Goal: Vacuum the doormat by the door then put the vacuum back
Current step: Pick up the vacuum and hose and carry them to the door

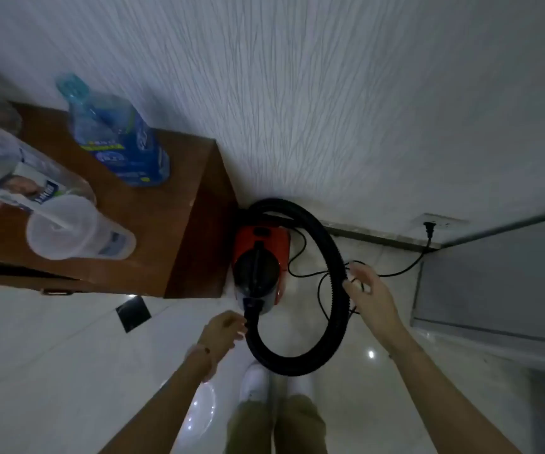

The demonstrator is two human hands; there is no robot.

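Here we are at the wall, and the red vacuum (259, 257) sits on the tiled floor, tucked right against the end of the brown cabinet (153, 204), its black ribbed hose (326, 257) curling in a big loop over and in front of it. The right hand (367, 296) is spread loose beside the hose, fingers among the thin black cord (395, 273), gripping nothing that I can make out; the left hand (223, 329) hovers slack by the hose's neck, holding nothing. The cord runs to a plug in the wall socket (430, 226). I'd say that body is the heavy part, best lifted by the dark handle on top, while the hose will flop and swing (soft, springy stuff). On the cabinet: a blue-labelled bottle (120, 142) of bluish liquid, a clear bottle (9, 172) lying over, and a clear plastic cup (74, 231), apparently empty.
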